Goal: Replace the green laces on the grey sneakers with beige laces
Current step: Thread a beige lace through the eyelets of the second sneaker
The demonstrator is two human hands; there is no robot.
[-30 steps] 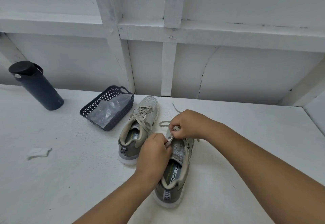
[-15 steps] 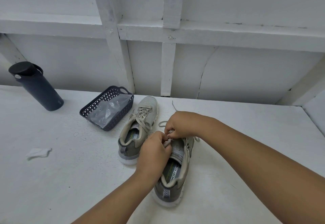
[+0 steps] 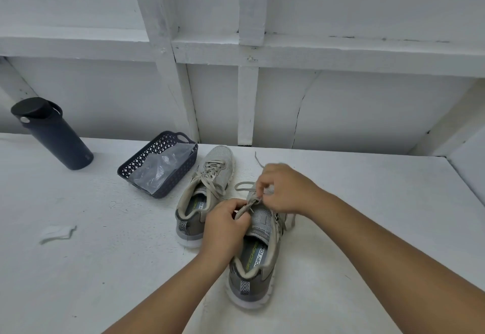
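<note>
Two grey sneakers stand on the white table (image 3: 367, 215). The left sneaker (image 3: 207, 192) is fully laced with a beige lace. The right sneaker (image 3: 256, 260) lies nearer me, heel toward me, its tongue showing. My left hand (image 3: 225, 224) pinches a stretch of beige lace (image 3: 248, 205) at the sneaker's left eyelets. My right hand (image 3: 284, 189) pinches the same lace over the tongue, hiding the front of the shoe. A loose lace end (image 3: 258, 160) trails toward the wall.
A dark perforated basket (image 3: 160, 165) holding a clear plastic bag sits left of the sneakers. A dark bottle (image 3: 52, 134) stands at the far left. A scrap of white paper (image 3: 57, 232) lies on the table. A white panelled wall runs behind.
My right hand has shifted slightly away from me and to the right along the lace. My left hand stays at the eyelets with the lace.
</note>
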